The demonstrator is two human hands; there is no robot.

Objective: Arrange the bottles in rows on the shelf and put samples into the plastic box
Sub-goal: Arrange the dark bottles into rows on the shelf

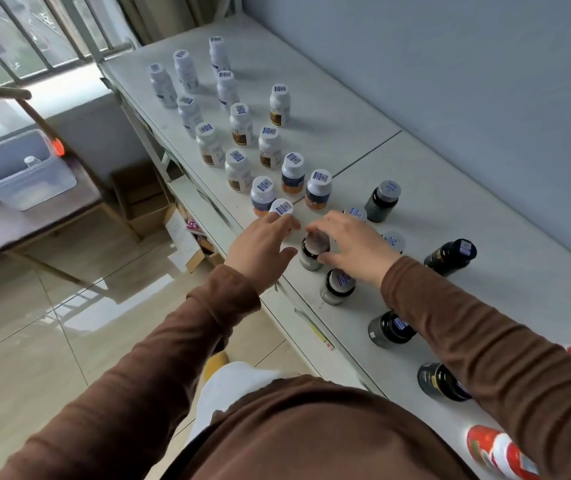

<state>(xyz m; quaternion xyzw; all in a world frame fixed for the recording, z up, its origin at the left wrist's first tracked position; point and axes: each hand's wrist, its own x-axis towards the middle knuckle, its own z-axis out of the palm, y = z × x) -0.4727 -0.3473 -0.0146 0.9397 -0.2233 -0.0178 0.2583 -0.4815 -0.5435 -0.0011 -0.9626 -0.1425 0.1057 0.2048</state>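
Several white bottles [242, 123] with barcode stickers on their caps stand in loose rows on the white shelf [450, 216]. Several dark bottles [382, 200] stand or lie nearer to me; one dark bottle [450, 256] lies on its side. My right hand [353, 245] grips a dark bottle [313, 252] by its cap, standing near the shelf's front edge. My left hand [261, 247] reaches with spread fingers beside a white bottle [281, 207], holding nothing. The plastic box [17, 168] sits on a small table at left with one bottle inside.
A grey wall backs the shelf. Red-and-white packets [499, 452] lie at the shelf's near right end. Cardboard boxes [145, 202] sit on the floor under the shelf. A barred window [34, 36] is at top left, above a tiled floor.
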